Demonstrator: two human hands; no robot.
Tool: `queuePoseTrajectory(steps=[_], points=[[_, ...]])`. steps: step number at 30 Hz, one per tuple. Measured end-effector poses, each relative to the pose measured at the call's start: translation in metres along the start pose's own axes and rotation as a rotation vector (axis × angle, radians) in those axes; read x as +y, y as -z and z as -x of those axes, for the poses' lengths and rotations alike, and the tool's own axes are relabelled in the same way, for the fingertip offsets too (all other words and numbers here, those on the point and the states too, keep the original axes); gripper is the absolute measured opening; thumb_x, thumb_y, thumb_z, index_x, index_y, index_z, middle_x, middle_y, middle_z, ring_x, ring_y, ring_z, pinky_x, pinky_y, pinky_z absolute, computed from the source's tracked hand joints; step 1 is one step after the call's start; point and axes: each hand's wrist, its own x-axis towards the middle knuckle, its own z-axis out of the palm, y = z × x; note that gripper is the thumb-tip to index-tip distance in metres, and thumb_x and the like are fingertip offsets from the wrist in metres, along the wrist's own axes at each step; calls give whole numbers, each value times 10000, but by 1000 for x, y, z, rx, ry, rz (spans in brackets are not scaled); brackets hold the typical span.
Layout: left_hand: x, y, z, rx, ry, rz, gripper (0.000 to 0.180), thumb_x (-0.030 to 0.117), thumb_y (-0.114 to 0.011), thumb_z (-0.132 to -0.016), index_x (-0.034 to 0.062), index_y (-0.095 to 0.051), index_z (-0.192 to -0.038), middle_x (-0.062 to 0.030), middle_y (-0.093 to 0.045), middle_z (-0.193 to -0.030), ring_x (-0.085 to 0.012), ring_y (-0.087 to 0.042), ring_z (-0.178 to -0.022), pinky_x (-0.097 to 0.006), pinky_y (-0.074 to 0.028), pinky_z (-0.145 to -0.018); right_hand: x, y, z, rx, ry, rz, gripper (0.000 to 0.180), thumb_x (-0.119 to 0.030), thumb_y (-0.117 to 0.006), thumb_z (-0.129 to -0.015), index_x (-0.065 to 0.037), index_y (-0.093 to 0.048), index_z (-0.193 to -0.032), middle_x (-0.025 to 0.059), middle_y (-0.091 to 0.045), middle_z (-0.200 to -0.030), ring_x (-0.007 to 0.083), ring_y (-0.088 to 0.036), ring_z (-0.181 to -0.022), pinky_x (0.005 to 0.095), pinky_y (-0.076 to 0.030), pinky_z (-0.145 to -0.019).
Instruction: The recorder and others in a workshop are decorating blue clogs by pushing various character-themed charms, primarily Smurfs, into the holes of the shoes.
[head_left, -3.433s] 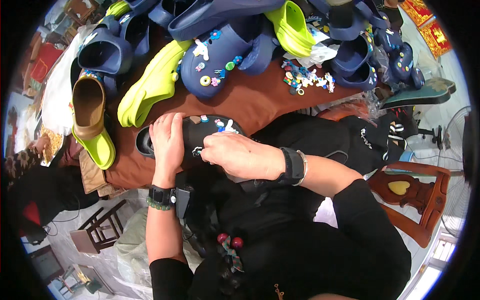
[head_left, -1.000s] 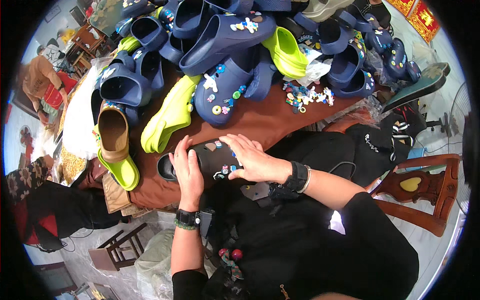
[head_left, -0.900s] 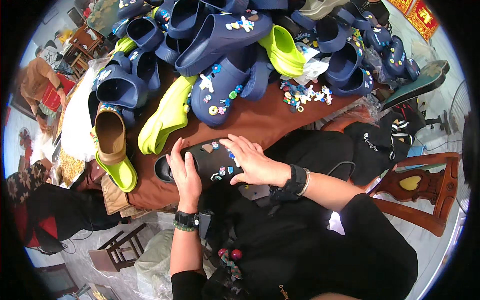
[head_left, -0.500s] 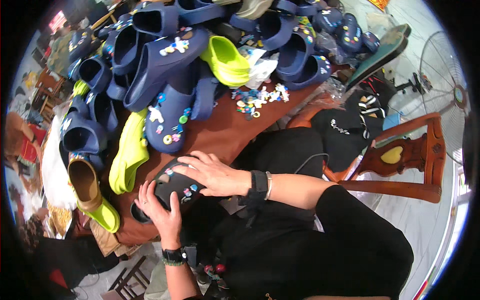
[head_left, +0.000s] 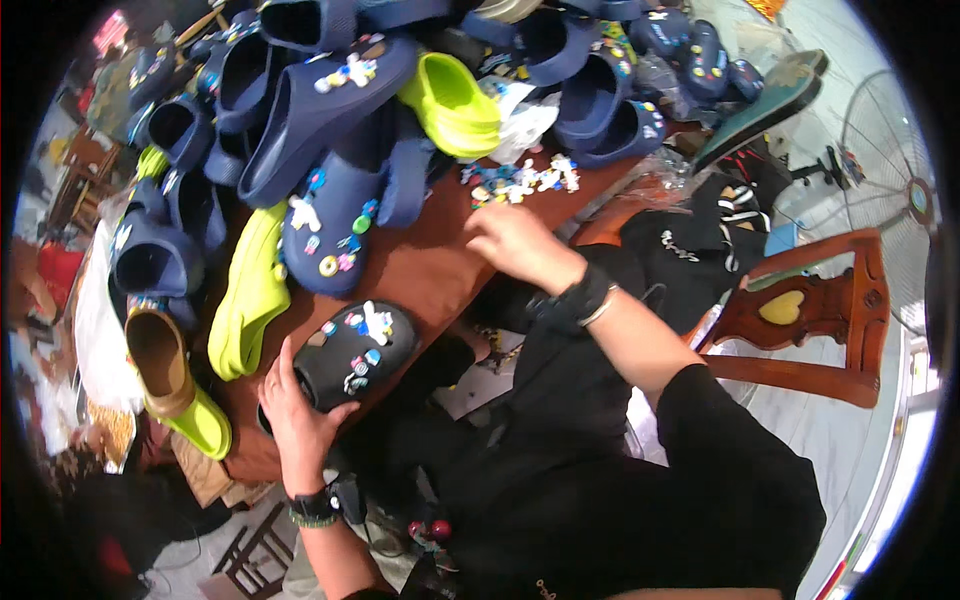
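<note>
Brown counter carries a black clog near its edge. Left hand straddles the clog's heel end, holding it; right hand hovers up-right of the clog, fingers curled, can't tell contents. Clog likely light, springy foam; grip heel sides, off its charms. Rounded black toe, bright charms. Beyond the clog: loose charm pile, navy clogs.

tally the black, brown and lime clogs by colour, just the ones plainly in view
Black clog, held by the left hand: 1
Brown clog: 1
Lime clogs: 3
Total: 5
Not counted, too hidden to tell: a green bit at the far left and a dark shape in the pile.
</note>
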Motion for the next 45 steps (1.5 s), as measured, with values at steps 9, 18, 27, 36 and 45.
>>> queuePoseTrajectory(steps=[9,18,27,36,45], points=[[6,-4,7,35,25,-94,1267,262,-973,-494,104,-292,-1551,-175,-536,-1324,-369,-505,-1248,-502,-372,-1086,49,-3,-5,-36,-102,238,287,-118,-729,-832,-32,-612,-1079,203,-609,-1037,409,-625,-996,488,-521,-853],[17,-16,26,132,99,-130,1240,358,-965,-526,104,-306,-1546,-194,-538,-1308,-384,-508,-1210,-504,-386,-1044,-34,-23,16,-124,115,-169,147,-121,-698,-866,-22,-632,-951,135,-618,-874,291,-657,-793,395,-538,-716],[22,-26,26,192,89,-139,1172,359,-961,-534,93,-364,-1506,-197,-528,-1323,-391,-490,-1232,-514,-365,-1059,-97,-42,16,-157,124,-465,182,-153,-732,-882,-30,-622,-959,92,-582,-878,216,-637,-783,337,-523,-692],[20,-30,31,212,78,-143,1141,355,-959,-534,96,-385,-1485,-182,-521,-1323,-384,-487,-1230,-514,-364,-1054,-119,-55,5,-113,127,-306,384,-208,-766,-846,-50,-533,-1107,140,-537,-1046,358,-598,-974,448,-511,-834],[21,-25,27,197,90,-133,1123,319,-957,-533,91,-392,-1476,-172,-541,-1297,-370,-489,-1233,-495,-360,-1069,-110,-56,-8,-77,349,-304,189,-99,-706,-834,-28,-643,-998,121,-569,-958,330,-594,-935,435,-507,-823]])
